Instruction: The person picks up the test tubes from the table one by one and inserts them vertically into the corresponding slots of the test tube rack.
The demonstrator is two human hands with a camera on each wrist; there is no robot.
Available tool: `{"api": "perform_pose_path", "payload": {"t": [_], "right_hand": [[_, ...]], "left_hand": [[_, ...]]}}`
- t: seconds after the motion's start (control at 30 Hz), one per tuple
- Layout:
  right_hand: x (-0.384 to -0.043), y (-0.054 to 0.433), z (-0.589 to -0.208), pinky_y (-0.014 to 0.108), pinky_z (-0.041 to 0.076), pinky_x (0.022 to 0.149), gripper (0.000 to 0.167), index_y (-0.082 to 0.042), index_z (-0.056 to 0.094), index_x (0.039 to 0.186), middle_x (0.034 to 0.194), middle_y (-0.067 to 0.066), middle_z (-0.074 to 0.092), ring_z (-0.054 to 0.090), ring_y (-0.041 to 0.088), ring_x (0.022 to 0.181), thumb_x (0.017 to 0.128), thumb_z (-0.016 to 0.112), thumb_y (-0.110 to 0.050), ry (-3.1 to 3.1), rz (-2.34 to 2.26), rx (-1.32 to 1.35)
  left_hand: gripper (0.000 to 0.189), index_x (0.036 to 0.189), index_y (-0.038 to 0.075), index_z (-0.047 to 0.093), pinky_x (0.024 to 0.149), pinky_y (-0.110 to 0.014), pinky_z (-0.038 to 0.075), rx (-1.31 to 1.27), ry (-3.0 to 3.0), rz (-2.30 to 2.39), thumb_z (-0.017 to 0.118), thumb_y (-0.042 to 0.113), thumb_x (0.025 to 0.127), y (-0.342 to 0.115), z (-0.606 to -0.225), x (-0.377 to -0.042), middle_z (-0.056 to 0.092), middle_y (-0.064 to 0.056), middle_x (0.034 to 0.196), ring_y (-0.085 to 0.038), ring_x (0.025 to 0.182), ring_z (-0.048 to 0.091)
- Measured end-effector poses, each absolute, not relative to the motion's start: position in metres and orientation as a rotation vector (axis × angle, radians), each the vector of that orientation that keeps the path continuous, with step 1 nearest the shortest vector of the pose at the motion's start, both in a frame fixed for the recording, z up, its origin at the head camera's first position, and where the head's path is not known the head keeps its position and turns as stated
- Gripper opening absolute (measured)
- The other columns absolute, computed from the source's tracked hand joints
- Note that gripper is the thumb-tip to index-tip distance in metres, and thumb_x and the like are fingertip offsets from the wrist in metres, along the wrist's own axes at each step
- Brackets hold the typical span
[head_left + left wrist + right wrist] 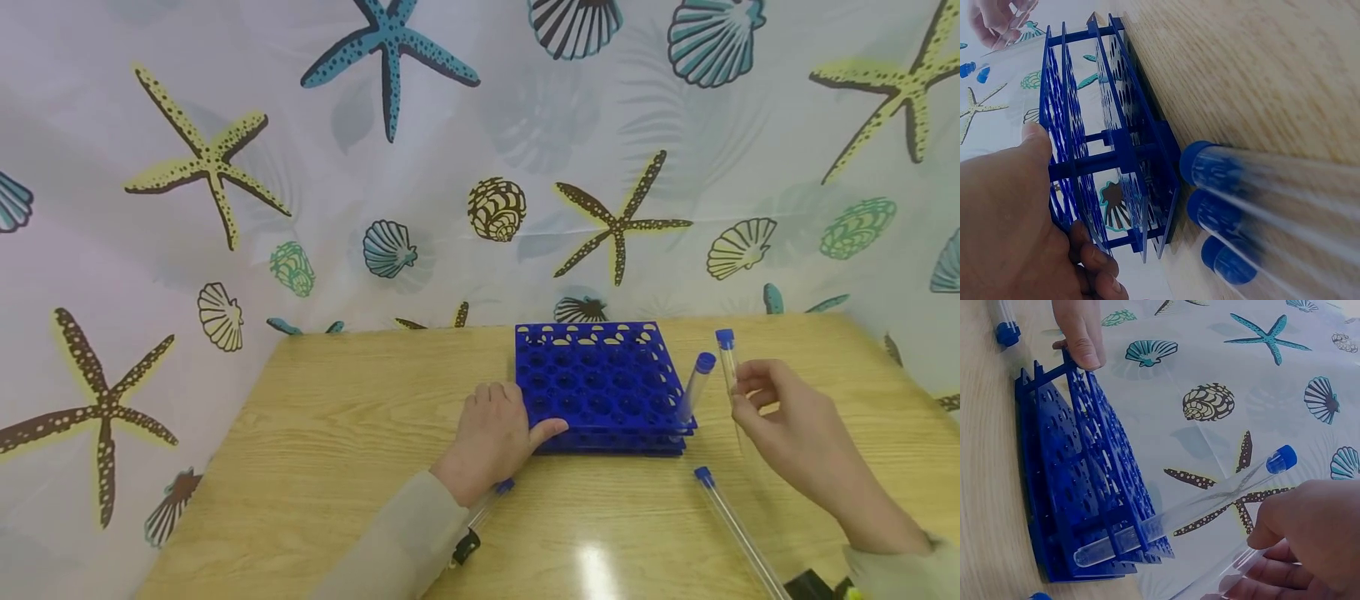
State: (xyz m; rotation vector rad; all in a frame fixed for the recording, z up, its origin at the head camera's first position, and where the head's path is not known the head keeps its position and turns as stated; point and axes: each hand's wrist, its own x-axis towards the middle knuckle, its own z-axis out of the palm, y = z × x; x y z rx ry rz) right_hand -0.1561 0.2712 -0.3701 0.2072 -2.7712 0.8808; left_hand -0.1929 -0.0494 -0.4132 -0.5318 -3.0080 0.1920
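Observation:
My left hand (491, 433) grips the near left corner of a blue test tube rack (600, 429), thumb over the top plate and fingers curled at its side. My right hand (810, 442) pinches a clear test tube (727, 357) with a blue cap, held nearly upright just right of the rack. Another capped tube (1179, 520) stands tilted in the rack's near right corner; its rounded bottom shows between the plates in the right wrist view. The rack's other holes hold no tubes.
A capped tube (742, 533) lies on the wooden table (345, 417) at front right. Three tube caps (1200, 164) show beside the rack in the left wrist view. Behind the table hangs a curtain (450, 133) printed with shells and starfish.

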Motion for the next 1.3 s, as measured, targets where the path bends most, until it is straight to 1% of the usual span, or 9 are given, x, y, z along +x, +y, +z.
{"api": "perform_pose_path", "payload": {"t": [0.1,0.33,0.43,0.57,0.67,0.77,0.9,1.03,1.3], "right_hand": [[-0.158,0.268,-0.366,0.014,0.048,0.062,0.029,0.002,0.052,0.123,0.107,0.017,0.065,0.041,-0.022,0.083,0.099,0.056,-0.015,-2.726,0.891,0.236],[-0.165,0.262,-0.359,0.000,0.041,0.068,0.025,0.001,0.052,0.121,0.109,0.017,0.063,0.039,-0.022,0.091,0.099,0.055,-0.009,-2.626,0.927,0.275],[-0.169,0.260,-0.358,-0.002,0.040,0.071,0.022,0.001,0.052,0.120,0.111,0.018,0.062,0.044,-0.019,0.092,0.100,0.055,-0.008,-2.572,0.957,0.291],[-0.173,0.255,-0.358,-0.002,0.041,0.073,0.021,-0.001,0.052,0.120,0.110,0.013,0.061,0.053,-0.007,0.093,0.100,0.055,-0.006,-2.482,0.998,0.320],[-0.177,0.251,-0.356,-0.003,0.041,0.076,0.021,-0.002,0.052,0.120,0.109,0.007,0.058,0.054,-0.008,0.095,0.099,0.056,-0.004,-2.427,1.017,0.320],[-0.180,0.247,-0.354,-0.003,0.040,0.078,0.020,-0.002,0.053,0.118,0.108,0.003,0.058,0.051,-0.013,0.096,0.098,0.057,-0.003,-2.395,1.030,0.300],[-0.186,0.244,-0.355,-0.003,0.040,0.080,0.019,-0.002,0.054,0.116,0.108,0.004,0.059,0.051,-0.013,0.099,0.097,0.058,-0.001,-2.379,1.046,0.297],[-0.190,0.242,-0.359,-0.002,0.040,0.081,0.020,-0.003,0.054,0.117,0.110,0.003,0.059,0.050,-0.013,0.101,0.097,0.058,-0.001,-2.395,1.067,0.297],[-0.192,0.242,-0.366,-0.001,0.041,0.081,0.023,-0.006,0.054,0.117,0.110,-0.001,0.059,0.053,-0.009,0.102,0.096,0.055,0.005,-2.440,1.099,0.285]], "left_hand": [[0.078,0.085,0.007,0.051,0.061,-0.028,0.037,-0.530,-3.010,0.183,0.018,0.077,0.092,-0.049,-0.413,-0.193,0.047,-0.003,0.074,-0.018,0.067,0.042],[0.079,0.087,0.007,0.051,0.063,-0.029,0.037,-0.516,-3.046,0.173,0.016,0.078,0.092,-0.049,-0.413,-0.194,0.047,-0.004,0.076,-0.019,0.069,0.042],[0.079,0.087,0.007,0.051,0.063,-0.029,0.038,-0.509,-3.056,0.166,0.017,0.078,0.092,-0.050,-0.413,-0.194,0.047,-0.004,0.077,-0.019,0.069,0.042],[0.077,0.085,0.008,0.049,0.062,-0.029,0.037,-0.515,-3.055,0.156,0.017,0.078,0.092,-0.049,-0.413,-0.194,0.046,-0.004,0.076,-0.019,0.068,0.042],[0.077,0.084,0.009,0.049,0.062,-0.028,0.036,-0.521,-3.050,0.159,0.016,0.078,0.092,-0.049,-0.413,-0.194,0.045,-0.003,0.074,-0.019,0.068,0.042],[0.077,0.084,0.009,0.049,0.062,-0.028,0.035,-0.518,-3.045,0.171,0.016,0.078,0.092,-0.049,-0.413,-0.194,0.044,-0.003,0.073,-0.019,0.067,0.041],[0.077,0.084,0.009,0.050,0.061,-0.028,0.035,-0.518,-3.028,0.182,0.017,0.078,0.092,-0.049,-0.414,-0.194,0.044,-0.003,0.072,-0.018,0.067,0.041],[0.077,0.082,0.009,0.050,0.060,-0.028,0.035,-0.523,-3.017,0.187,0.017,0.078,0.092,-0.050,-0.415,-0.194,0.044,-0.002,0.071,-0.018,0.066,0.041],[0.077,0.081,0.009,0.048,0.060,-0.028,0.035,-0.525,-3.023,0.181,0.016,0.078,0.091,-0.051,-0.415,-0.195,0.044,-0.002,0.071,-0.018,0.065,0.042]]}}
